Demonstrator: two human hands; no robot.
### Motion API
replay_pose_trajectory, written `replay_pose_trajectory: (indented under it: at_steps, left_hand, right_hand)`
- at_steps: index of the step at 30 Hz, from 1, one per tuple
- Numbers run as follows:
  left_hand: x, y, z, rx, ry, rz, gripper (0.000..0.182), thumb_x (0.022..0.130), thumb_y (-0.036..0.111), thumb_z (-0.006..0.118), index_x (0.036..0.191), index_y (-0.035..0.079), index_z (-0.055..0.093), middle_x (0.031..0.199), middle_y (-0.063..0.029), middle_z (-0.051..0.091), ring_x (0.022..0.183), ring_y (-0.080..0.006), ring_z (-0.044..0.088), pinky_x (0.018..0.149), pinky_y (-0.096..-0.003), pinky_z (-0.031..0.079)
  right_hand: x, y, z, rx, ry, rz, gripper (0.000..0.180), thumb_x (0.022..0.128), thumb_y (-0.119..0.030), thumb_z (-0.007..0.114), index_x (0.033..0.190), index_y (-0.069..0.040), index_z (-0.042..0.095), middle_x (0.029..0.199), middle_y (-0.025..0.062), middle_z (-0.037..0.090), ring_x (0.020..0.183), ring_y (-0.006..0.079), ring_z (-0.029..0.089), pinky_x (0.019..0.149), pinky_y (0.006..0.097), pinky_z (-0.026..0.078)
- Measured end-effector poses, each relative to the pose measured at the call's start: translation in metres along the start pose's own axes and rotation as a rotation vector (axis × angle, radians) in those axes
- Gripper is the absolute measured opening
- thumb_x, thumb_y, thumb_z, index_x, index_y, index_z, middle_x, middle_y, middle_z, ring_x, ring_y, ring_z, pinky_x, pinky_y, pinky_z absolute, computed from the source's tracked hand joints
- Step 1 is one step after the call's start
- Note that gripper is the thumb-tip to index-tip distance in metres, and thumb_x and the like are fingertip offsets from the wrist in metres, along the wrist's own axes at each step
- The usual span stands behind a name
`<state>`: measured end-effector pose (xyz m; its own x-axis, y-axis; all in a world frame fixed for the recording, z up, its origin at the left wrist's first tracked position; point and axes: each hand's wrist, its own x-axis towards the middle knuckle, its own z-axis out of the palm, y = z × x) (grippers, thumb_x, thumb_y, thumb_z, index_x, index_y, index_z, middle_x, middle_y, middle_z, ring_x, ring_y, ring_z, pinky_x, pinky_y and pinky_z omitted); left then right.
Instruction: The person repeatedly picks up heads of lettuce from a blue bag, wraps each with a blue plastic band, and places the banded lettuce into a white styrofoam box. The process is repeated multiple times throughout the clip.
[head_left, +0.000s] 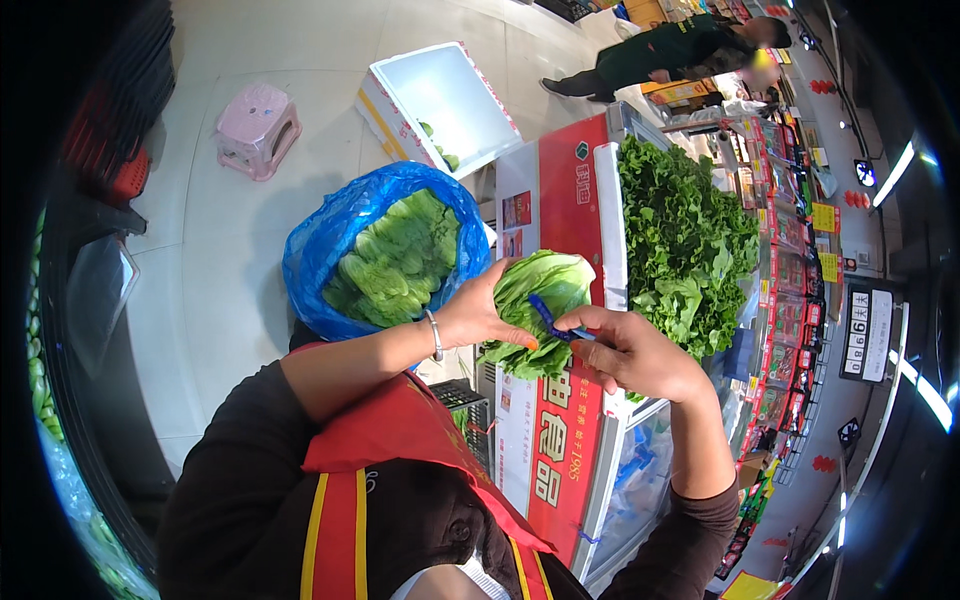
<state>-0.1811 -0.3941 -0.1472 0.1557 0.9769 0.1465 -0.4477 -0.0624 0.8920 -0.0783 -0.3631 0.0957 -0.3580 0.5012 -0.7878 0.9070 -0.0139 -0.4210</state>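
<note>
A head of green lettuce (551, 281) is held in my left hand (472, 311), its thumb pressed across the leaves. Against the front of the lettuce lies a twisted blue tie (541, 309). My right hand (637, 352) pinches the tie's end between thumb and fingers; whether the tie goes all the way around is hidden. Just left of my hands, an open blue plastic bag (304, 262) is full of lettuce heads (397, 259). On the right, curly leaf lettuce (679, 240) is heaped in a white foam box (611, 214) on a red and white chest freezer (555, 172).
An open foam box (442, 97) with a few green leaves stands on the tiled floor. A pink plastic stool (259, 127) is farther left, near stacked crates (112, 120). Beside the freezer is a black crate (469, 409). A person (675, 52) stands near the shelves at upper right.
</note>
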Motion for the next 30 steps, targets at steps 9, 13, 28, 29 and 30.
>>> replay_pose_trajectory:
  at_steps: [9, 13, 28, 29, 30]
  left_hand:
    - [0.005, -0.005, -0.004, -0.053, 0.011, 0.04, 0.101, 0.053, 0.04, 0.089, 0.132, 0.004, 0.036, 0.12, -0.0125, 0.057, 0.111, -0.0223, 0.055, 0.094, -0.0333, 0.044]
    - [0.001, -0.002, -0.005, 0.04, -0.031, 0.046, 0.104, 0.052, 0.043, 0.089, 0.132, 0.004, 0.036, 0.119, -0.0139, 0.057, 0.111, -0.0235, 0.056, 0.094, -0.0337, 0.044]
    - [0.0, 0.0, -0.005, -0.113, -0.017, 0.002, 0.087, 0.065, 0.036, 0.084, 0.131, 0.004, 0.038, 0.117, -0.0119, 0.058, 0.108, -0.0182, 0.056, 0.092, -0.0307, 0.045]
    - [-0.001, 0.002, -0.004, -0.14, -0.019, -0.021, 0.084, 0.067, 0.034, 0.083, 0.131, 0.004, 0.039, 0.116, -0.0114, 0.059, 0.107, -0.017, 0.056, 0.091, -0.03, 0.045]
    - [-0.001, 0.005, -0.004, -0.128, 0.004, -0.005, 0.081, 0.068, 0.033, 0.083, 0.13, 0.004, 0.04, 0.115, -0.011, 0.059, 0.106, -0.0161, 0.057, 0.091, -0.0295, 0.045]
  right_hand:
    - [0.0, -0.005, -0.003, -0.041, -0.132, 0.048, 0.03, 0.09, -0.001, 0.048, 0.119, -0.001, 0.052, 0.075, 0.0058, 0.059, 0.05, 0.0087, 0.052, 0.052, 0.0267, 0.044]
    - [0.002, -0.008, -0.002, 0.003, -0.087, -0.113, 0.032, 0.09, 0.0, 0.046, 0.121, -0.003, 0.052, 0.07, 0.0004, 0.055, 0.05, 0.0045, 0.046, 0.048, 0.021, 0.039]
    - [0.007, 0.005, 0.001, 0.03, -0.1, 0.068, 0.031, 0.09, -0.007, 0.05, 0.12, 0.002, 0.051, 0.07, 0.0045, 0.058, 0.05, 0.0092, 0.054, 0.051, 0.0261, 0.043]
    - [0.007, 0.005, 0.002, 0.015, -0.076, 0.07, 0.032, 0.091, -0.008, 0.051, 0.122, 0.002, 0.05, 0.07, 0.0048, 0.058, 0.05, 0.0095, 0.054, 0.051, 0.026, 0.043]
    - [0.007, 0.006, 0.005, -0.006, -0.047, 0.089, 0.034, 0.091, -0.008, 0.051, 0.123, 0.002, 0.05, 0.07, 0.005, 0.059, 0.051, 0.0099, 0.055, 0.051, 0.026, 0.043]
